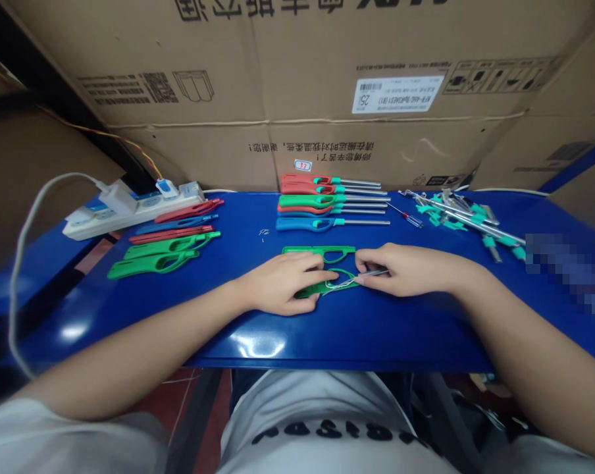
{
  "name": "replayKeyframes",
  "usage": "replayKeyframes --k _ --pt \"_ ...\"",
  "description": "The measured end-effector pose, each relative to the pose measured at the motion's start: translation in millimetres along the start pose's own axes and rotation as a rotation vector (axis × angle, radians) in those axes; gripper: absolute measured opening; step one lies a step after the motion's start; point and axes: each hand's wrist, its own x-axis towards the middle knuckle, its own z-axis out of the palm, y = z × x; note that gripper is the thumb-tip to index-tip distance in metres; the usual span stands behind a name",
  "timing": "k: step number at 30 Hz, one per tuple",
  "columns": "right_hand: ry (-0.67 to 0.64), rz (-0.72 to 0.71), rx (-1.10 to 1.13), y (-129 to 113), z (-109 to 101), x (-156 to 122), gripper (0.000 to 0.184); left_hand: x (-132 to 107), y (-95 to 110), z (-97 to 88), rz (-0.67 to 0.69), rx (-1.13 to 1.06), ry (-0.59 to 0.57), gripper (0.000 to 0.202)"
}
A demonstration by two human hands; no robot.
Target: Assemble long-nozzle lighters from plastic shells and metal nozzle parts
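Note:
My left hand (282, 283) lies curled over a green plastic lighter shell half (327, 284) on the blue table (357, 322), pressing it down. My right hand (401, 268) pinches a thin metal tube (371, 273) with a small wire, its tip at the shell's front. A second green shell half (320, 251) lies just beyond both hands.
Assembled long lighters (327, 203) in red, green and blue lie in a row at the back. Loose shell halves (166, 240) sit at the left by a white power strip (129, 207). Metal tubes with teal parts (463, 217) and a small screwdriver (406, 215) lie at right. Cardboard boxes (302, 85) stand behind.

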Motion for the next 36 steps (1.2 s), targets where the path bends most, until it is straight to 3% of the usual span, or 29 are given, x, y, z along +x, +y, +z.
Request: replayKeyframes --k 6,12,18,26,36 --pt "0.005 -0.051 0.089 9 -4 -1 0.028 -3 -7 -2.4 0.034 0.011 0.059 0.046" --pt "-0.012 -0.105 0.135 11 -7 -4 0.025 -6 -5 -5.1 0.026 0.035 0.036 0.045" --pt "0.065 -0.149 0.093 13 -5 -1 0.02 -8 -6 -6.3 0.032 0.072 0.044 0.042" --pt "0.113 -0.262 0.069 7 -7 0 0.029 -8 -5 -8.2 0.022 0.049 0.021 0.041" --pt "0.159 -0.217 0.087 10 -6 1 0.022 -9 -5 -9.4 0.013 -0.04 0.02 0.033"
